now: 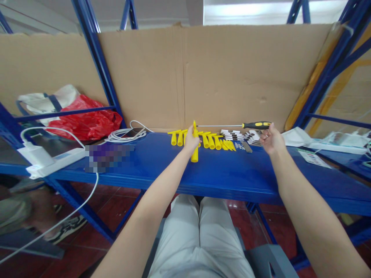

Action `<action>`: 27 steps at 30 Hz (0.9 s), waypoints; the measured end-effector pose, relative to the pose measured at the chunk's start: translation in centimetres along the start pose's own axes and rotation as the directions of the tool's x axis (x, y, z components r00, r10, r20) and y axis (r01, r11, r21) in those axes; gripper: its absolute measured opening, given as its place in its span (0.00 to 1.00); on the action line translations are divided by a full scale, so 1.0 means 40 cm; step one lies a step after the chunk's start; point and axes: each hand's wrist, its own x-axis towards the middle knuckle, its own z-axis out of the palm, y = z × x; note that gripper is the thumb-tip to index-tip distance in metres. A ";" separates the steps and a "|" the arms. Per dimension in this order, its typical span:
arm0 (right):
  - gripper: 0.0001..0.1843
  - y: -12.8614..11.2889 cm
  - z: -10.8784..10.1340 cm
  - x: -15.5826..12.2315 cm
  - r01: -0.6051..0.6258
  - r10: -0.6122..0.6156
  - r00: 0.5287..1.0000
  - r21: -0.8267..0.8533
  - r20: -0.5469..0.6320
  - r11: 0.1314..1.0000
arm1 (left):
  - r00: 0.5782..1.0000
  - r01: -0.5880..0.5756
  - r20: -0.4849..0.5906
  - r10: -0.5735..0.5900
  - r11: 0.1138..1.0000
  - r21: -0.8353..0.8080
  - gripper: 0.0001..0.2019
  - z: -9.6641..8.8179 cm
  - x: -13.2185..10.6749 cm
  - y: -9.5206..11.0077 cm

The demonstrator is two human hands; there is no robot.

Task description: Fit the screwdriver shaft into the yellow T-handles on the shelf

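Observation:
My left hand (191, 142) is closed around a yellow plastic scraper (194, 155), holding it upright above the blue table with its round handle down. With the fingertips of my right hand (272, 139) I grip the butt end of a screwdriver (256, 125) with a black and yellow handle. Its long thin shaft lies level and points left, the tip at the upper part of the scraper; whether it touches a screw is too small to tell. Behind my left hand stands a row of several more yellow scrapers (211, 143). Small yellow pieces (228, 145) lie right of them.
White-and-brown packets (232, 135) and a small grey metal piece (246, 146) lie on the blue table (156, 162). A cardboard wall (220, 77) closes the back. On the left are a white power strip (62, 160), a coiled cable (124, 135) and a red bag (87, 119). Another person's leg shows lower left.

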 end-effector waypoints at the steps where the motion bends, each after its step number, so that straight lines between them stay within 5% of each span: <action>1: 0.19 0.000 0.000 0.000 0.003 -0.003 1.000 -0.001 -0.007 1.000 | 1.000 0.001 0.000 -0.001 1.000 0.003 0.41 0.000 -0.001 0.001; 17: 0.21 0.010 0.001 0.020 -0.032 0.033 0.998 0.030 -0.051 0.999 | 1.000 0.003 -0.013 -0.003 1.000 0.011 0.39 0.004 0.000 -0.004; 27: 0.14 -0.008 0.014 0.005 -0.016 0.054 0.976 0.174 -0.212 0.985 | 1.000 -0.003 -0.005 0.003 1.000 0.006 0.39 0.007 0.006 -0.008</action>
